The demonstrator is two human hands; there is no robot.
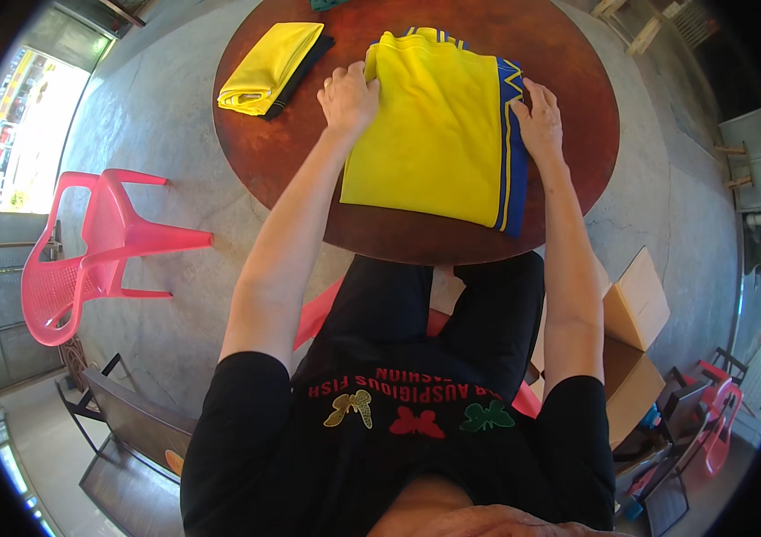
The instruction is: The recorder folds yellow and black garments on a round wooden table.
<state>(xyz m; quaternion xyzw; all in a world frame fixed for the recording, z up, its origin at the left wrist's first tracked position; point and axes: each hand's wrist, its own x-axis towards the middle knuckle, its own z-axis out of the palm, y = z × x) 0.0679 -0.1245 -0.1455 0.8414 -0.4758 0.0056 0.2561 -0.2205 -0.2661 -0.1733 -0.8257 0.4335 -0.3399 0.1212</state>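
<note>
A folded yellow garment (430, 127) lies flat on a round reddish-brown table (407, 245) in front of me. Blue trim with yellow stripes and a zigzag runs down its right side. My left hand (351, 97) grips its left edge near the far corner, thumb against the cloth. On the opposite side, my right hand (541, 121) holds the blue trim, the thumb on top and the fingers along the outer edge. The fabric under my fingers is hidden. Left of my left hand sits a neatly folded yellow cloth (276, 64) on a black one (306, 70).
A dark green item (328, 4) shows at the table's far edge. A pink plastic chair (112, 235) stands on the concrete floor to the left. Beside my right arm is an open cardboard box (635, 302). A dark wooden chair (139, 416) is behind me at left.
</note>
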